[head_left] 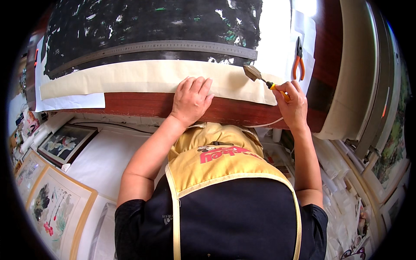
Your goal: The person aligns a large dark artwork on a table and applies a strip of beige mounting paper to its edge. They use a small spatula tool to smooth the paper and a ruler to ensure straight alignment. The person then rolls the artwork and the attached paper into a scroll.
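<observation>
In my right hand [294, 102] is a small trowel-shaped tool [253, 73] with a yellow and black handle. Its metal blade is over the right end of a cream paper strip [143, 76], just below the end of the ruler; whether it touches the paper I cannot tell. My left hand [192, 97] lies palm down on the strip near the table's front edge, its fingers stretched out. Above the strip, a long metal ruler [160, 46] lies across a dark, paint-mottled sheet [143, 24].
Orange-handled pliers [298, 60] lie on white paper at the right of the red-brown table [143, 104]. A pale cord [268, 123] hangs at the front edge. Framed pictures [65, 143] stand low at the left, and rolled papers [338, 203] fill the lower right.
</observation>
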`<state>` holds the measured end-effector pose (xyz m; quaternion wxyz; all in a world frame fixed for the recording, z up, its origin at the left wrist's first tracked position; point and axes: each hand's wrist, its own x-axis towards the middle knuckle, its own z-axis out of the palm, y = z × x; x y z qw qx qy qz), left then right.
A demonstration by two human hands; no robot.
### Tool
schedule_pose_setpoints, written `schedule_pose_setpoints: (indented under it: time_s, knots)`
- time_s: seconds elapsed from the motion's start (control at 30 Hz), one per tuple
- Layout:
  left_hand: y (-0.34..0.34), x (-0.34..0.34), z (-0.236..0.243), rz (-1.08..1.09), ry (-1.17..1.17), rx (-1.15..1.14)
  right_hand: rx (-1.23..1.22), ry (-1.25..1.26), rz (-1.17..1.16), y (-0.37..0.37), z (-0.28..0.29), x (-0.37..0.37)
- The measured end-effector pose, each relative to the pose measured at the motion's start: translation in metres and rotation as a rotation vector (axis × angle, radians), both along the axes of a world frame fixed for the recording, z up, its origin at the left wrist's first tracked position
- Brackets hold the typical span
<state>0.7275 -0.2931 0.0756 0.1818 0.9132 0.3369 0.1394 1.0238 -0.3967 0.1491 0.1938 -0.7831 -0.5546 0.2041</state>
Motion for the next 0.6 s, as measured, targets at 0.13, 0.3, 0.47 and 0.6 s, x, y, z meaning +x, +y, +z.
schedule_pose_setpoints:
  time_s: [0.13,0.3,0.47,0.6]
  knots:
    - [-0.0001,-0.0034,-0.0037,-0.016,0.002,-0.027,0.001,-0.004,0.002,-0.0006,0.0003,-0.0004]
    - [-0.0015,-0.0062,-0.0039,-0.013,-0.018,-0.006,0.004,0.001,-0.004,-0.0018,-0.0013,-0.001]
    - [-0.0033,-0.0022,-0.0009,-0.007,-0.007,0.014,-0.003,0.006,0.019,0.0019,-0.0018,-0.0065]
    - [-0.0011,0.0,0.0019,0.01,-0.009,-0.037,-0.012,0.006,0.033,0.0055,-0.0005,-0.01]
